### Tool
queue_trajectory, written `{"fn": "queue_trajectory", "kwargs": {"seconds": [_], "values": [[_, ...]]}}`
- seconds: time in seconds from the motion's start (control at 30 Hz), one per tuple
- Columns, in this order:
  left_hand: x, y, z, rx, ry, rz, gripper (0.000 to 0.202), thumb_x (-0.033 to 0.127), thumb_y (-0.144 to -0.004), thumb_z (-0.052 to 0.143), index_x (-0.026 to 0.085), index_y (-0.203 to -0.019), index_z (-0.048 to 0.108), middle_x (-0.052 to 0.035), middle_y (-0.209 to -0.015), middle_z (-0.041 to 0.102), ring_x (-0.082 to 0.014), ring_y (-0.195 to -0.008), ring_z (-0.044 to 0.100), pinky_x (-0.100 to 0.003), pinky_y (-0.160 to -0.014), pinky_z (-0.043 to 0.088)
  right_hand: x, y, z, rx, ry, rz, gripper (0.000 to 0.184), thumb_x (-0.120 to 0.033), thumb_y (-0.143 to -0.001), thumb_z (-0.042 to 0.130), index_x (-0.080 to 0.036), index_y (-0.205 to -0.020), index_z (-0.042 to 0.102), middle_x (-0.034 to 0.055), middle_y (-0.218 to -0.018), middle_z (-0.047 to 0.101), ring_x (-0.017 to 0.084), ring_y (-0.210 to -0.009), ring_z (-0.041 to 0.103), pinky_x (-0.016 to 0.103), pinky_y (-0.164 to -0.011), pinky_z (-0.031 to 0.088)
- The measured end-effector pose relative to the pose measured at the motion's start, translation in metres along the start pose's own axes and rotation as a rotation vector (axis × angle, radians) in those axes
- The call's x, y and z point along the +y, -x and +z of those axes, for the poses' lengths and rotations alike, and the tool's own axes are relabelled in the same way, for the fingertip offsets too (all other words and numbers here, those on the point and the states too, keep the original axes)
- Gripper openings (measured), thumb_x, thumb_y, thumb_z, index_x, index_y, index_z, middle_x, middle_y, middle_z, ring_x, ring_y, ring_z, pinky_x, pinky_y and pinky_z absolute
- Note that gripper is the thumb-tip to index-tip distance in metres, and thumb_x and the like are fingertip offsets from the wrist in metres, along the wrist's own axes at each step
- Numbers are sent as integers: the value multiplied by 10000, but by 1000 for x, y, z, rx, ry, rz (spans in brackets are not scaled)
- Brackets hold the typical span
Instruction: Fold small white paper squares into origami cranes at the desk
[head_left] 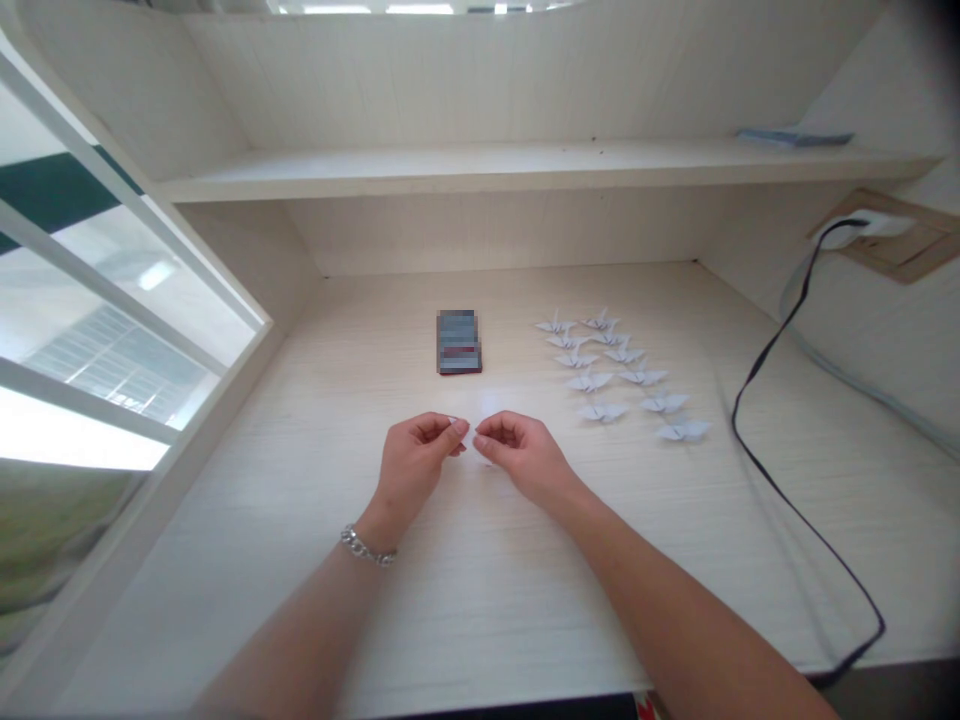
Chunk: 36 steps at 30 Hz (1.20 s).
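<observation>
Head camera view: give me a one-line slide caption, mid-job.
Left hand and right hand hold white paper near rows of origami cranes.

A pale, wood-grain bench [225, 590] carries two loose columns of small white folded paper cranes [589, 381], and just left of them lies a dark rectangular pack [458, 342], too blurred to read. A thin black cable [733, 415] curves across the bench's right side from a white plug [877, 225] set in a tan wall plate [926, 250]. A cream shelf [450, 178] above holds a flat blue-grey object [795, 138]. A white-framed window [127, 190] fills the left side.
</observation>
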<state>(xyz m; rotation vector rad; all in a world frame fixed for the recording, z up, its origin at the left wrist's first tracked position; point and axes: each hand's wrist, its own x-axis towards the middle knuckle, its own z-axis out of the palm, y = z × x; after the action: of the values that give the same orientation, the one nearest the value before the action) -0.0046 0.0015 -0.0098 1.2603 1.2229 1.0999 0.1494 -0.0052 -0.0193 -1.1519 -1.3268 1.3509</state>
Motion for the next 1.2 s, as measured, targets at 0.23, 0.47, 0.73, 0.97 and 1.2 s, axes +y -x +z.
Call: {"fn": "queue_trajectory", "kwargs": {"seconds": [0.23, 0.47, 0.73, 0.97, 1.2], "values": [[0, 1, 2, 34, 180, -75, 237, 361, -709, 646, 124, -718, 649, -21, -630, 614, -93, -564, 542, -214, -557, 448, -4, 0, 0, 1, -98, 123, 170, -310, -647, 677, -159, -679, 605, -26, -566, 545, 81, -483, 439, 224, -465, 345], [-2, 4, 10, 12, 115, -24, 274, 267, -611, 738, 137, -828, 633, -39, -753, 661, -127, -675, 604, -250, -656, 485, -4, -3, 0, 195, -355, 187, 245, -308, -565, 740, -162, -715, 613, -14, -655, 602, 86, -558, 521, 218, -501, 424], [-3, 3, 9, 17, 22, -26, 226, 269, -611, 726, 135, -772, 641, -23, -701, 645, -122, -628, 585, -235, -601, 461, -3, -2, 1, 156, -312, 79, 234, -241, -591, 723, -163, -781, 613, -14, -652, 623, 103, -604, 577, 238, -561, 488], [1, 3, 9, 19, 11, 6, 215, 276, -614, 720, 137, -757, 641, -25, -708, 639, -125, -634, 575, -237, -591, 455, -1, -3, -1, 150, -205, 18, 201, -241, -612, 703, -158, -769, 608, 5, -682, 630, 116, -610, 586, 256, -559, 505], [-1, 3, 8, -28, 37, 32, 200, 273, -620, 716, 141, -752, 643, -27, -719, 644, -131, -658, 580, -249, -627, 463, -5, -2, -4, 111, -212, 71, 256, -285, -572, 738, -157, -754, 611, 7, -691, 620, 118, -620, 577, 251, -547, 499]]}}
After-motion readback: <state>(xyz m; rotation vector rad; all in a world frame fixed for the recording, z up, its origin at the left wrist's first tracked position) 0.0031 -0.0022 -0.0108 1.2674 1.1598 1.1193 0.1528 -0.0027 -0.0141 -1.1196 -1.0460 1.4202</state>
